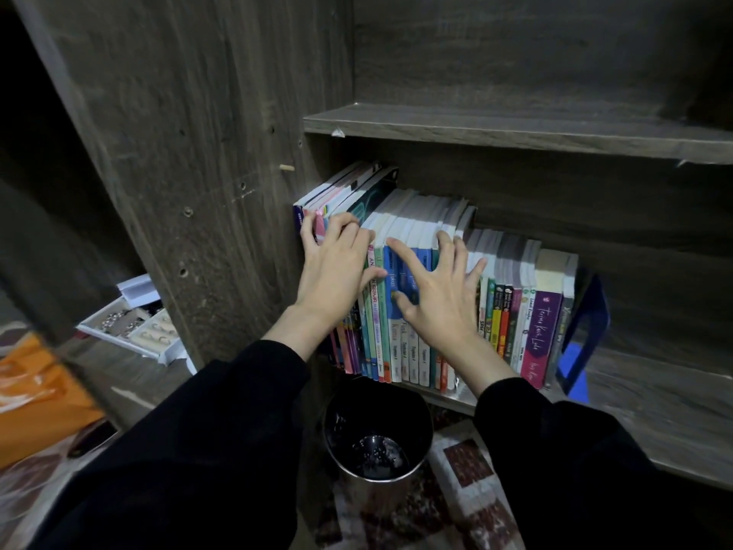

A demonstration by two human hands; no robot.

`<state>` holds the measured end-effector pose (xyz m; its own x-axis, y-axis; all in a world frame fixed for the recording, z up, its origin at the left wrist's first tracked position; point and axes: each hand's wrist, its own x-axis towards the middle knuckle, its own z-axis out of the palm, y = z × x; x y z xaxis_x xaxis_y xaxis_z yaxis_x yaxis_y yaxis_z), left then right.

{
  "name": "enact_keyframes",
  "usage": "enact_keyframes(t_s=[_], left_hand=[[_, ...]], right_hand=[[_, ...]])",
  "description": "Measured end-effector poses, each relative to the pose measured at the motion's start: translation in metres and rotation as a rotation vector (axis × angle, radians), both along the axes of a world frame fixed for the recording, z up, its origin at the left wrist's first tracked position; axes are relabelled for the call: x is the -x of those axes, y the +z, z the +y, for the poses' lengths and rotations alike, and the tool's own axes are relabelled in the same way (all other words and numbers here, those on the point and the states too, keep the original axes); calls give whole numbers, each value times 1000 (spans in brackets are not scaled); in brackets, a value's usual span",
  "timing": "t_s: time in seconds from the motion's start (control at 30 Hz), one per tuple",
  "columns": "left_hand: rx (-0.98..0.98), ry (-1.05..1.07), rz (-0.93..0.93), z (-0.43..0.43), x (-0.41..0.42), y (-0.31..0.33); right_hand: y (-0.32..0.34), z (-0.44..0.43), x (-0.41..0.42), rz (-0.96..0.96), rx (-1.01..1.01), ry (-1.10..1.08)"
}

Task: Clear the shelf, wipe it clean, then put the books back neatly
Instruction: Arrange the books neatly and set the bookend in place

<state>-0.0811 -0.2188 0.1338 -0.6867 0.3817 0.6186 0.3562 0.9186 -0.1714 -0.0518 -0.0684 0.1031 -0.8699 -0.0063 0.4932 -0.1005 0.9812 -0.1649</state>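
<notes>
A row of upright books (pixel 511 311) fills the left part of a dark wooden shelf (pixel 654 398), spines facing me. A blue bookend (pixel 583 335) stands against the row's right end. My left hand (pixel 337 271) lies on the tall books at the far left, fingers curled over their top edges. My right hand (pixel 432 287) rests flat with spread fingers on the blue-spined books in the middle, fingertips over their tops. Neither hand has lifted a book out. Black sleeves cover both forearms.
The shelf above (pixel 515 133) holds nothing that I can see. A black bin (pixel 377 434) stands on the patterned rug below the books. At the left, a white tray of small items (pixel 135 327) and an orange bag (pixel 35 394) lie on a lower surface.
</notes>
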Motion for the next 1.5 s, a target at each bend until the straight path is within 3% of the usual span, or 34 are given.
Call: enact_keyframes(t_s=[0.07,0.17,0.23,0.3,0.4,0.5,0.97,1.23,1.5], left_hand=[[-7,5,-8,1,0,0],[-33,-6,-14,3,0,-1],[-54,-17,-18,2,0,-1],[-65,-32,-6,2,1,-1],[-69,-33,-1,2,0,-1],[-78,-46,-1,2,1,-3],[-77,-31,23,4,0,-3],[-68,-12,-16,5,-2,-1],[-87,-17,17,6,-1,-4]], right_hand=[[-9,8,-2,32,-31,23],[-53,11,-23,337,31,50],[-99,6,-37,413,54,48],[-130,0,-43,244,118,8],[-138,-6,-34,-155,249,-90],[-141,-12,-21,-311,162,-139],[-145,-23,0,-336,197,-168],[-134,-2,-13,-145,439,-205],[-142,-2,-9,-189,458,-302]])
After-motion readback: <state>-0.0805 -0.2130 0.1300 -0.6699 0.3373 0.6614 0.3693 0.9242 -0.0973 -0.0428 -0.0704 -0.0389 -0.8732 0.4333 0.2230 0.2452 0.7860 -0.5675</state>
